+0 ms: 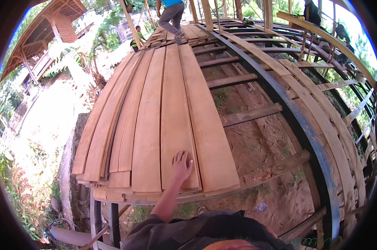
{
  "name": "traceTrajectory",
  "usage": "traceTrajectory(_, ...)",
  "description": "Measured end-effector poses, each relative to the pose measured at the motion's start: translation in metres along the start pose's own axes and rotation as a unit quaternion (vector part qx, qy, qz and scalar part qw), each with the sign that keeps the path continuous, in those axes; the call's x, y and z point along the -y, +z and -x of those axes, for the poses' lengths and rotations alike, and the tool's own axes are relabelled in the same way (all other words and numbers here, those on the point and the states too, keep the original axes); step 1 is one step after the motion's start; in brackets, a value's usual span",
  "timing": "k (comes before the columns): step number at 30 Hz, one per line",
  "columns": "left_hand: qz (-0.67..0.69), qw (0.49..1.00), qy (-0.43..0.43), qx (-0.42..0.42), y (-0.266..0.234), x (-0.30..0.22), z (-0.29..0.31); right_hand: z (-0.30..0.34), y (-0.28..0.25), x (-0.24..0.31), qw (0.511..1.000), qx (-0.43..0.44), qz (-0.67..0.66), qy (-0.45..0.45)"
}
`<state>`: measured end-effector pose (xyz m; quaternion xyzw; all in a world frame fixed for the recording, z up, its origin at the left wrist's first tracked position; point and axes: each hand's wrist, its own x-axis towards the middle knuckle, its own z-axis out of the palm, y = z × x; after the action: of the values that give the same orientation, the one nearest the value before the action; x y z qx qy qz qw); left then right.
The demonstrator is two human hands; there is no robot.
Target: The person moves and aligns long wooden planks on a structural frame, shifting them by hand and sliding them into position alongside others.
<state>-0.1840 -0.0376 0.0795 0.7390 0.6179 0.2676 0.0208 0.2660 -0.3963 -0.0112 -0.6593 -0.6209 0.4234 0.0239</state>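
My left hand [182, 165] rests palm down on a long, flat wooden board [174, 104], near its closest end. The fingers lie stretched out on the wood, not wrapped round an edge. To the right of that board another plank [207, 129] runs alongside, its near end reaching out over the frame below. On the left, several similar boards [147, 121] lie side by side, some overlapping, with more layers showing beneath their near ends. My right hand is out of view.
Right of the boards, wooden crosspieces [252, 114] span gaps above bare earth. A dark metal beam [280, 96] curves along them, with more planks [322, 112] beyond. At the far end stands a person [172, 18]; another person [138, 36] is lower down. A roofed building [63, 25] rises far left.
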Motion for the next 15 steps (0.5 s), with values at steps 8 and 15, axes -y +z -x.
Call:
traceTrajectory(8,0.006,1.0,-0.004,-0.018,-0.008,-0.006,0.002,-0.004,0.021,-0.044,0.97,0.025,-0.213,0.114)
traceTrajectory(15,0.047,0.998,-0.013,-0.039,-0.001,0.006,0.001,-0.001,0.035,-0.061,0.981,-0.041,-0.173,0.076)
